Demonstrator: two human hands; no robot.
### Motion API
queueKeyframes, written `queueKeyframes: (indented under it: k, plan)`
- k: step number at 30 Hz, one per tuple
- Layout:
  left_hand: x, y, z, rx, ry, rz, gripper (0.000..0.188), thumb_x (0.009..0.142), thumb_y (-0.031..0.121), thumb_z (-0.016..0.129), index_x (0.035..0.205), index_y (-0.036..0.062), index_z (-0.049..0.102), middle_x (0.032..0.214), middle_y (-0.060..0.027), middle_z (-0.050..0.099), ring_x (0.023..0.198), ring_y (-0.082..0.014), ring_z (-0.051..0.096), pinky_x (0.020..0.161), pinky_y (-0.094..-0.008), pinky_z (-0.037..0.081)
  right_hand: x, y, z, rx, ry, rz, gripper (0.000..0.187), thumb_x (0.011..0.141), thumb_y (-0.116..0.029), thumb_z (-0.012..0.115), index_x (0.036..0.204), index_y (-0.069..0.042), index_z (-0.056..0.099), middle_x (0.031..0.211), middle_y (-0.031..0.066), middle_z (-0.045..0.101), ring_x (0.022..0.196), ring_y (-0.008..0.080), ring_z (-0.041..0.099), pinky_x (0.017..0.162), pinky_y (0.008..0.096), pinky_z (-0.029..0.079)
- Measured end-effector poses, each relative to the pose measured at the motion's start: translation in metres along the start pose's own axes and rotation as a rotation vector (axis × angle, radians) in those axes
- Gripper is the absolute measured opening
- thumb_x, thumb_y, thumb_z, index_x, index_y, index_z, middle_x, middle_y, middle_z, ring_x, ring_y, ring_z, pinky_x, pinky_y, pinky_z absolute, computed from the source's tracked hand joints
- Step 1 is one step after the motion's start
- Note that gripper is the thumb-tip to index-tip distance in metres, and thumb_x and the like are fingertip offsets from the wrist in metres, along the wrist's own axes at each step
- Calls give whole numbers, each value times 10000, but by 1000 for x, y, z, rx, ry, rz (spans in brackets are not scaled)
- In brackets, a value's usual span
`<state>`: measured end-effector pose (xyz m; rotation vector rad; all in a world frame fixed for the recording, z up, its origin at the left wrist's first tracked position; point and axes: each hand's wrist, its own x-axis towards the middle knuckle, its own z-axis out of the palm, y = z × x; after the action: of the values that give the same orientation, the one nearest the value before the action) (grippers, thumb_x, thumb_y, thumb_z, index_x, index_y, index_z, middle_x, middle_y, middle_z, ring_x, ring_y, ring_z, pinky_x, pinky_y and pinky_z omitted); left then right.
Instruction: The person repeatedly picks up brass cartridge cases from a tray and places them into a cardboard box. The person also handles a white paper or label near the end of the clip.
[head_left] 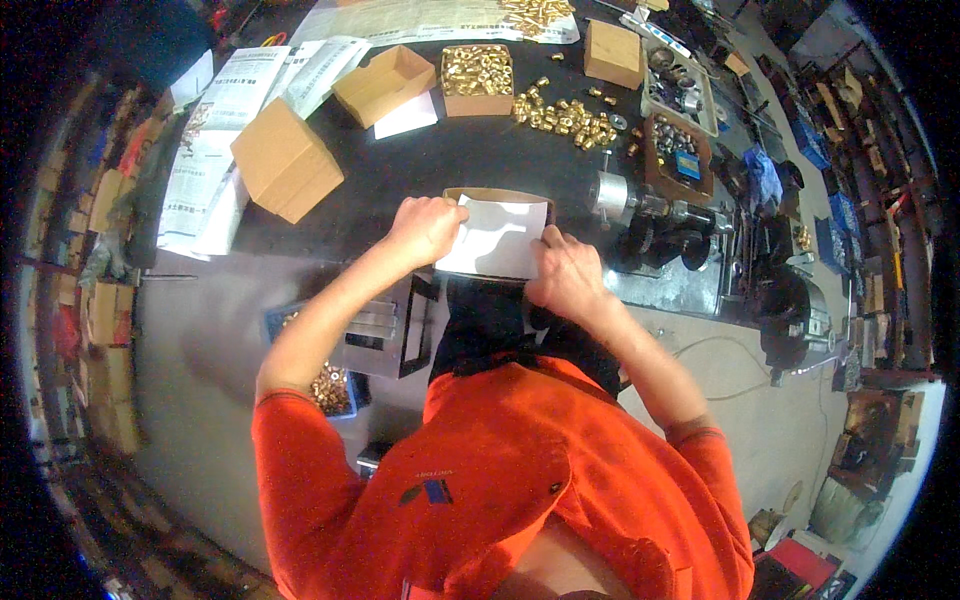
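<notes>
In front of my body, at the table's near edge, a sheet of white paper [496, 238] lies across a small open cardboard box [480, 191], whose brown rim shows behind and below it. My left hand [430, 231] is closed at the sheet's left edge, thumb and fingers pinching it by the box's side. My right hand [568, 270] is closed with curled fingers on the right edge of the sheet and box. What lies under the paper is hidden.
Beyond stand a box full of brass fittings [478, 82], a loose heap of fittings [570, 122], an empty cardboard tray [385, 85] and a closed carton [287, 160]. To the right is a metal fixture [615, 195]. Newspapers [225, 120] cover the table's left.
</notes>
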<state>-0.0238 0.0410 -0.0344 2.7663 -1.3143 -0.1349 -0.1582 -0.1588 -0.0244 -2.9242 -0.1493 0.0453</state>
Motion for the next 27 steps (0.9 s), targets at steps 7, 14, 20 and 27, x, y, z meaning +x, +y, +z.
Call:
queueKeyframes:
  k: [7, 14, 20, 27]
  plan:
    - [-2, -4, 11, -3, 60, 9, 164, 787, 147, 579, 920, 131, 673, 842, -137, 669, 774, -330, 667, 655, -472, 525, 3, -14, -13, -116, -157, 50, 423, 591, -221, 681, 950, -6, 625, 1081, 193, 527, 1043, 353, 534, 876, 443, 469]
    - [-3, -3, 10, 4, 58, 26, 158, 790, 144, 592, 924, 109, 669, 873, -135, 643, 773, -328, 661, 657, -464, 524, -10, -44, -8, -245, -40, -284, 802, 675, -323, 668, 1388, -47, 421, 1470, 241, 286, 1374, 454, 216, 1125, 538, 184]
    - [-7, -2, 9, -9, 162, 61, 156, 798, 127, 596, 936, 88, 658, 980, -147, 577, 756, -338, 642, 658, -463, 516, 4, -53, 17, -235, -99, -183, 846, 715, -378, 673, 1463, -183, 329, 1502, 259, 200, 1343, 551, 185, 1075, 645, 193]
    - [-21, 6, -17, 51, 348, 147, 167, 795, 132, 604, 950, 83, 641, 959, -129, 569, 771, -311, 625, 708, -425, 502, 14, -53, 9, -182, -291, -99, 758, 781, -361, 605, 1473, -238, 320, 1518, 243, 203, 1341, 580, 162, 1051, 679, 206]
